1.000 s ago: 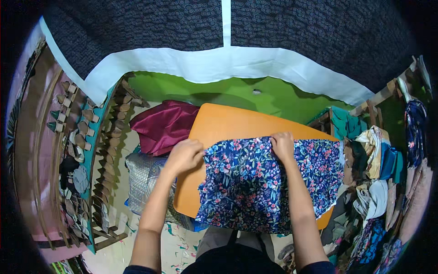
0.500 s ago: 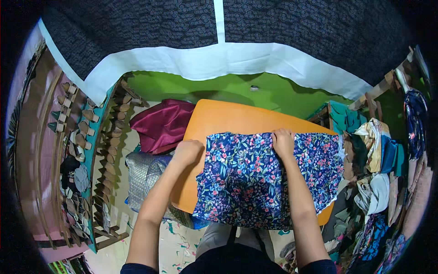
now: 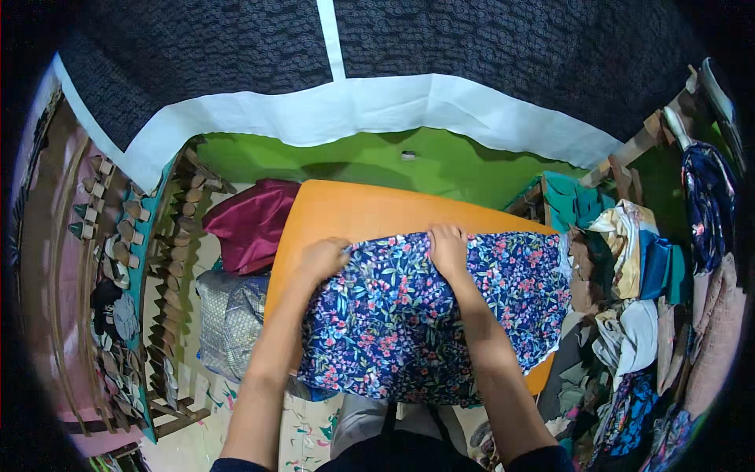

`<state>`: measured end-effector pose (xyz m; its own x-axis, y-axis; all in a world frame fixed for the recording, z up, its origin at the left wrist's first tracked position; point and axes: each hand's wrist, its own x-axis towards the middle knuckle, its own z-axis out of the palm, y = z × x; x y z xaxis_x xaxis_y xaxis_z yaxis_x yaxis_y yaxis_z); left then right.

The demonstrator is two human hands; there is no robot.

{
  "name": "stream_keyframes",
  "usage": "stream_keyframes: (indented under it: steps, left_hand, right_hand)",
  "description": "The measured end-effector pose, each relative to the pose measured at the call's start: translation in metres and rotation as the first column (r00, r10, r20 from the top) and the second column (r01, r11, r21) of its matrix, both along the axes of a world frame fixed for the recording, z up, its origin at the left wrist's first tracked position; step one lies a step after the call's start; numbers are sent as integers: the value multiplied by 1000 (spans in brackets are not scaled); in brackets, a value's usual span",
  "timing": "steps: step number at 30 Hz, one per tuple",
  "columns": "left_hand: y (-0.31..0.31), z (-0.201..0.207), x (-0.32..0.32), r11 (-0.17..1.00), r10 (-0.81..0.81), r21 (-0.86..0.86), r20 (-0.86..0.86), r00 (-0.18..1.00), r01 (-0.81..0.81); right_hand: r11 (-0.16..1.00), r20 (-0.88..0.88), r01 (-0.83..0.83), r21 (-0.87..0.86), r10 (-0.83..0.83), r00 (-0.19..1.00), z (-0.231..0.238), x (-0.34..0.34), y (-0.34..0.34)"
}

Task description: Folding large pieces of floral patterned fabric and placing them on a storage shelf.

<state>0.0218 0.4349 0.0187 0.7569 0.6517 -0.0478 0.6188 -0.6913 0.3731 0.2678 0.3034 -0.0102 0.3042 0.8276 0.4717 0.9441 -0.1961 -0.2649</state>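
A navy floral fabric [image 3: 393,322] lies over the orange board [image 3: 370,208], hanging toward me at the near side. My left hand [image 3: 322,261] is closed at the fabric's far left corner, fingertips pinching its edge. Along the same far edge, nearer its middle, my right hand [image 3: 450,250] grips the cloth with fingers bent over the rim. My right forearm crosses the fabric and hides part of it. On the right, the cloth ends in a frayed pale edge.
Maroon satin cloth [image 3: 252,224] and silvery patterned cloth [image 3: 232,315] lie left of the board. Beyond them stands a teal-edged wooden rack [image 3: 145,315] with rows of wooden pieces. Heaped garments [image 3: 629,330] crowd the right side. Scraps litter the floor [image 3: 303,425]. A dark curtain [image 3: 487,63] hangs ahead.
The view has shifted, so most things sit farther left. My left hand has moved from beside the floral fabric onto its far left corner and closed there. My right hand stays at the far edge.
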Motion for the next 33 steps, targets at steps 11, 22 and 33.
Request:
stream_keyframes:
  steps: [11,22,33]
  left_hand:
    - [0,52,-2,942,260,188,118,958,-278]
    - [-46,-30,32,879,165,454,2,986,-148]
    - [-11,-9,-13,992,126,26,-141,982,-124]
  right_hand:
    - [998,-52,-29,-62,26,998,3,54,-48]
    - [834,70,491,-251,-491,869,-19,71,-213]
    - [952,-586,103,-288,-260,768,7,-248,-112]
